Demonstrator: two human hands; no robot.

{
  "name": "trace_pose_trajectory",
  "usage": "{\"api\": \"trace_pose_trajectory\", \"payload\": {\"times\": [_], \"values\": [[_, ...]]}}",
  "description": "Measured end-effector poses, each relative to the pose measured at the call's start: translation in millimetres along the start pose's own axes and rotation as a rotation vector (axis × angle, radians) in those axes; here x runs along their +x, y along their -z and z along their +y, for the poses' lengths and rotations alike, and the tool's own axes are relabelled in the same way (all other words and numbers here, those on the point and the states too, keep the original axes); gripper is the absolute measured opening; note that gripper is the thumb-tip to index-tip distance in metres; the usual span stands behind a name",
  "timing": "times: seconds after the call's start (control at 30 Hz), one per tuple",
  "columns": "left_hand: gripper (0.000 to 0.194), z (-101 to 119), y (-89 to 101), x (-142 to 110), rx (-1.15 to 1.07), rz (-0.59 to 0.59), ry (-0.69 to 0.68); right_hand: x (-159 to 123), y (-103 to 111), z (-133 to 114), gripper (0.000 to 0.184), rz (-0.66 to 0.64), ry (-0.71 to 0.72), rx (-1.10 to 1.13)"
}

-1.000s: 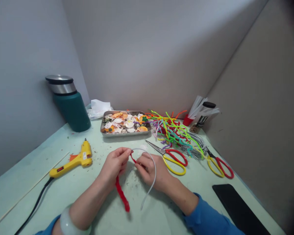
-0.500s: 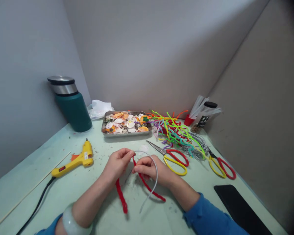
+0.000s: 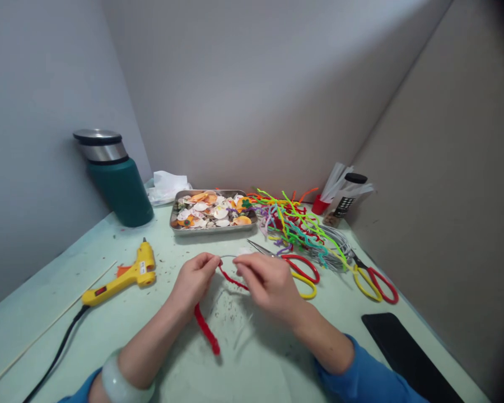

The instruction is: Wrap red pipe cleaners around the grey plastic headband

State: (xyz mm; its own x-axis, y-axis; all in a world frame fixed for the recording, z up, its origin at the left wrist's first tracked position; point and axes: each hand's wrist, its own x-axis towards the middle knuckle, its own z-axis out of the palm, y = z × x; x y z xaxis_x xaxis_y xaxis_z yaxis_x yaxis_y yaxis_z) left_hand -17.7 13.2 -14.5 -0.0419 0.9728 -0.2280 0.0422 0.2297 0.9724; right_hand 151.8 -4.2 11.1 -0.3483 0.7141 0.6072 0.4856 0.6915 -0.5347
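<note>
Over the middle of the table, my left hand point(image 3: 197, 277) pinches a red pipe cleaner point(image 3: 207, 331) together with a thin grey wire point(image 3: 228, 256). One red end hangs below the left palm; the other stretches from the left fingertips toward the right hand and vanishes behind its fingers. My right hand point(image 3: 271, 282) is closed in a pinch at the grey wire, a short way right of the left fingertips. Whether it also grips the red strand cannot be made out. Scissors point(image 3: 301, 265) with red and yellow handles lie just behind the right hand, partly covered by it.
Behind the hands stands a metal tray point(image 3: 212, 230) of shells, beside a pile of coloured pipe cleaners point(image 3: 294, 224) and coiled grey wire point(image 3: 338, 240). A yellow glue gun point(image 3: 121, 280) and teal bottle point(image 3: 124, 190) are left; more scissors point(image 3: 376, 282) and a black slab point(image 3: 399, 347) right.
My right hand has let its fingers slide up and right, now at the grey wire near its top. The wire's wide loop no longer shows in front of the right hand. The view shifted slightly.
</note>
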Motion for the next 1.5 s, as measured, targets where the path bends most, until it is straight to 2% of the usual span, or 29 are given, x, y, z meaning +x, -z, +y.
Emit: {"api": "trace_pose_trajectory", "payload": {"times": [0.03,0.1,0.23,0.37,0.43,0.57,0.73,0.83,1.0,1.13,1.2,1.3,1.37,1.43,1.5], "values": [[0.028,-0.1,-0.3,-0.3,-0.019,-0.020,0.017,-1.7,-1.2,-4.3,0.021,-0.073,0.061,-0.075],[0.028,-0.3,-0.9,-1.1,-0.071,-0.065,0.045,-4.8,-5.1,-10.0,0.023,-0.189,0.085,-0.258],[0.030,0.3,-1.8,-2.7,-0.171,-0.114,0.061,-8.0,-13.0,-13.5,0.019,-0.336,-0.021,-0.565],[0.026,2.9,-2.0,-4.0,-0.262,-0.163,0.087,-8.5,-15.9,-14.7,0.014,-0.479,-0.050,-0.631],[0.024,3.9,-1.9,-4.7,-0.268,-0.172,0.096,-8.7,-16.1,-15.7,0.014,-0.499,-0.049,-0.595],[0.024,4.3,-2.1,-6.1,-0.202,-0.151,0.089,-9.4,-17.0,-17.4,0.006,-0.405,-0.097,-0.420],[0.026,3.5,-2.4,-7.8,-0.169,-0.156,0.065,-10.5,-20.1,-18.1,0.009,-0.289,-0.215,-0.118],[0.026,4.0,-2.1,-8.0,-0.171,-0.163,0.050,-8.2,-21.5,-18.0,0.010,-0.201,-0.323,0.226],[0.024,4.5,-3.0,-7.7,-0.192,-0.159,0.022,0.6,-19.0,-15.2,0.008,-0.098,-0.709,0.909],[0.026,4.0,-4.4,-8.7,-0.188,-0.167,-0.011,4.1,-13.7,-11.6,0.016,-0.047,-0.846,1.362],[0.026,4.5,-4.8,-9.4,-0.182,-0.161,-0.030,4.7,-12.0,-10.3,0.018,-0.027,-0.900,1.519],[0.027,5.7,-4.9,-10.1,-0.171,-0.144,-0.050,5.5,-12.0,-8.6,0.020,0.021,-0.935,1.607],[0.027,6.2,-4.6,-10.0,-0.173,-0.137,-0.047,6.0,-12.9,-7.4,0.023,0.059,-0.907,1.550],[0.027,6.2,-4.3,-9.6,-0.186,-0.137,-0.038,6.0,-12.9,-7.0,0.026,0.053,-0.836,1.382],[0.025,6.1,-4.2,-9.4,-0.196,-0.144,-0.032,5.2,-11.1,-7.9,0.025,0.016,-0.719,1.085]]}}
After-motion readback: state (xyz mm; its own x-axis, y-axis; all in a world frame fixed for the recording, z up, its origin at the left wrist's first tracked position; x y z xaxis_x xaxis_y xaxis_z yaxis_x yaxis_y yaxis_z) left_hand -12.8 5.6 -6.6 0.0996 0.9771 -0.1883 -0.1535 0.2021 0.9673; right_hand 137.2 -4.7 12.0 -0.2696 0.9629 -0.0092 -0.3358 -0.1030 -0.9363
